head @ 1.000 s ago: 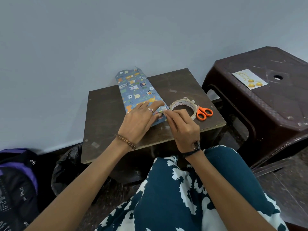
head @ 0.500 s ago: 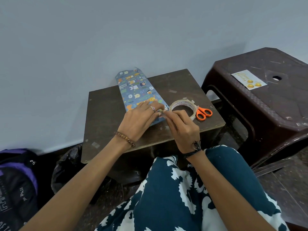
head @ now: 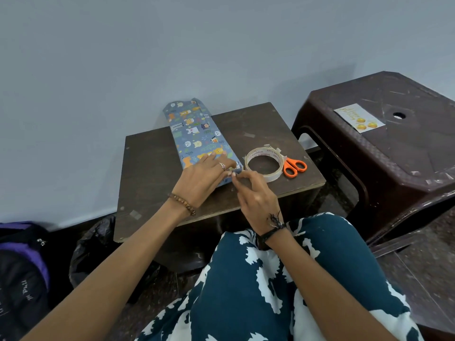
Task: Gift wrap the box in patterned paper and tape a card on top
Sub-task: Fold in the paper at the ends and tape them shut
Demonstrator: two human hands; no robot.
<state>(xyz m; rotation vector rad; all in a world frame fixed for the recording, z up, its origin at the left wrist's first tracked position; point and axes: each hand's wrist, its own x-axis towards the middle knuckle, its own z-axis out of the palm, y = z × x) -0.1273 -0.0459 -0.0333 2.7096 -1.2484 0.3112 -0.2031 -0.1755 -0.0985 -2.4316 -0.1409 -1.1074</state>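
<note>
A long box wrapped in blue paper with cartoon animals (head: pixel 197 134) lies on the small dark wooden table (head: pixel 152 168), its far end leaning toward the wall. My left hand (head: pixel 204 178) rests flat on the near end of the box, pressing the paper down. My right hand (head: pixel 253 195) pinches the paper at the near right corner of the box with thumb and fingertips. A roll of clear tape (head: pixel 264 163) lies just right of the box. The card (head: pixel 359 118), white with gold balls, lies on the brown plastic stool (head: pixel 394 168).
Orange-handled scissors (head: pixel 294 167) lie beside the tape roll near the table's right edge. A purple and black backpack (head: pixel 22 262) and a black bag (head: pixel 96 254) sit on the floor at left. The wall stands close behind the table.
My right hand's fingertips have slid slightly left along the near corner of the box, closer to my left fingers. My left hand stays pressed on the paper.
</note>
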